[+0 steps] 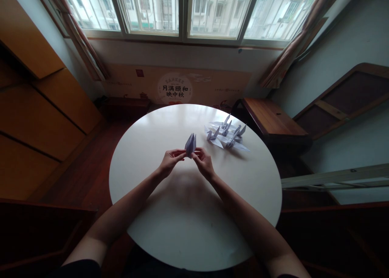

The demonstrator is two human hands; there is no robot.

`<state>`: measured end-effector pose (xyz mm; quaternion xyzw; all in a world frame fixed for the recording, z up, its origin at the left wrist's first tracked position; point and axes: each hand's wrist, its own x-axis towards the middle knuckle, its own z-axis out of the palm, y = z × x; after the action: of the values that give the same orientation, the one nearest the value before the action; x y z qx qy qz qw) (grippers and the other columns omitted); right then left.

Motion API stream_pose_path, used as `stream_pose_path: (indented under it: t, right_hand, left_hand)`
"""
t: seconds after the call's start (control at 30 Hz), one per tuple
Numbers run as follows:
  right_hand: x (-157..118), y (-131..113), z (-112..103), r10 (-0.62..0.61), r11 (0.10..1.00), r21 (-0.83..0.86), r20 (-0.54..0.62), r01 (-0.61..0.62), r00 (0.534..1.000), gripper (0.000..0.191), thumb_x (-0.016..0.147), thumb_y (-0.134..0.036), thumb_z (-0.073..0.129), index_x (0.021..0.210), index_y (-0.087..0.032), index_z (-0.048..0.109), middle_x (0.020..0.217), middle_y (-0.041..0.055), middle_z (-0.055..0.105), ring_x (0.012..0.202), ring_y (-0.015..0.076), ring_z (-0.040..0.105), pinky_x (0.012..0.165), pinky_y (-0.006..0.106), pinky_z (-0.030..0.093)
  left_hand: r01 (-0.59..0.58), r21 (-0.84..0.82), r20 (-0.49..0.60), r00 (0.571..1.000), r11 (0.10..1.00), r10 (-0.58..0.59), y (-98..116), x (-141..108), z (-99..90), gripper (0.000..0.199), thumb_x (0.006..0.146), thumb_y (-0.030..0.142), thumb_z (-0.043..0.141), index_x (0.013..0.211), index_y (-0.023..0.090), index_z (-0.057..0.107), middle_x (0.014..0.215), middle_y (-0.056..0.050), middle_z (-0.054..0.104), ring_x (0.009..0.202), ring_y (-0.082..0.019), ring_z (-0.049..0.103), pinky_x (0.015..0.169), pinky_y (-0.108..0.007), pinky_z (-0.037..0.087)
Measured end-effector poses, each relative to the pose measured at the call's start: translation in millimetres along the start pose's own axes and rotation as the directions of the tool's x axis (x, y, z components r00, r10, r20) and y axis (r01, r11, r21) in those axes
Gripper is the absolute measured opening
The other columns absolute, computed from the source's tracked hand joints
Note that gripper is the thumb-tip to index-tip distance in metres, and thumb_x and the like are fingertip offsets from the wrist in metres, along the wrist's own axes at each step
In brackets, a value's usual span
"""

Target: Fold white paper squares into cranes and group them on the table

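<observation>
Over the middle of the round white table (152,180), a folded paper crane (190,143) is held upright between my two hands, its pale points upward and its wings not spread. My left hand (172,160) pinches its lower left edge with thumb and fingers. On the other side, my right hand (203,161) grips the lower right edge, thumb in front. To the right and farther back lies a cluster of several finished-looking paper cranes (226,134) with wings spread, touching and overlapping one another.
A wooden bench (273,116) stands behind the table on the right. Orange-brown cabinets (39,107) line the left wall. A printed panel (206,81) with Chinese characters leans below the window (182,10). Dark wooden furniture edges (45,229) flank me at both sides.
</observation>
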<state>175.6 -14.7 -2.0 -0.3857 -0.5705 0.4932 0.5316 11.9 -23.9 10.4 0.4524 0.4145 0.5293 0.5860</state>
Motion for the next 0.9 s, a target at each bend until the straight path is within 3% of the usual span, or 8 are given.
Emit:
stream_pose_path:
  t: [0.13,0.23,0.37,0.63,0.9]
  right_hand:
    - [0.9,-2.2,0.4,-0.029,0.993,0.116,-0.044,0.034,0.999,0.044,0.077,-0.04,0.07,0.114,-0.024,0.05,0.089,0.0017,0.063,0.078,0.0167,0.065,0.073,0.034,0.054]
    - [1.8,-3.0,0.5,-0.044,0.99,0.134,-0.052,0.051,0.998,0.045,0.075,-0.036,0.072,0.112,-0.025,0.049,0.087,-0.0004,0.063,0.073,0.0146,0.064,0.068,0.031,0.054]
    - [2.9,-3.5,0.2,-0.05,0.993,0.104,-0.031,0.053,0.998,0.03,0.075,-0.035,0.072,0.097,-0.022,0.056,0.084,0.0002,0.063,0.07,0.0137,0.063,0.064,0.029,0.053]
    - [0.5,-4.1,1.5,-0.097,0.992,0.085,0.017,0.096,0.995,0.035,0.076,-0.026,0.069,0.107,-0.024,0.052,0.078,-0.0028,0.06,0.069,0.0126,0.06,0.064,0.027,0.051]
    - [-1.6,-5.0,2.2,-0.12,0.988,0.1,0.036,0.116,0.992,0.031,0.08,-0.029,0.065,0.107,-0.025,0.051,0.086,-0.0016,0.056,0.07,0.0119,0.06,0.066,0.028,0.052]
  left_hand:
    - [-0.096,0.013,-0.016,0.995,0.995,0.096,1.3,0.2,-0.3,0.043,0.07,0.033,0.079,0.103,0.014,0.061,0.083,-0.005,0.07,0.076,-0.017,0.066,0.069,-0.03,0.054]
    - [-0.141,0.051,0.003,0.99,0.989,0.141,3.9,-0.5,0.1,0.045,0.071,0.03,0.078,0.107,0.017,0.053,0.082,-0.002,0.067,0.07,-0.014,0.064,0.065,-0.028,0.055]
    - [-0.157,0.101,0.037,0.987,0.982,0.154,6.0,-0.8,-0.1,0.035,0.074,0.028,0.073,0.101,0.015,0.055,0.09,-0.005,0.065,0.07,-0.013,0.063,0.06,-0.026,0.054]
    - [-0.183,0.18,0.05,0.983,0.967,0.177,0.7,1.6,-2.5,0.032,0.073,0.028,0.075,0.097,0.014,0.058,0.102,-0.006,0.061,0.069,-0.01,0.061,0.055,-0.021,0.049]
    - [-0.217,0.101,0.111,0.972,0.971,0.206,2.2,1.5,-1.2,0.035,0.076,0.03,0.075,0.102,0.014,0.057,0.099,-0.006,0.061,0.066,-0.011,0.064,0.058,-0.025,0.054]
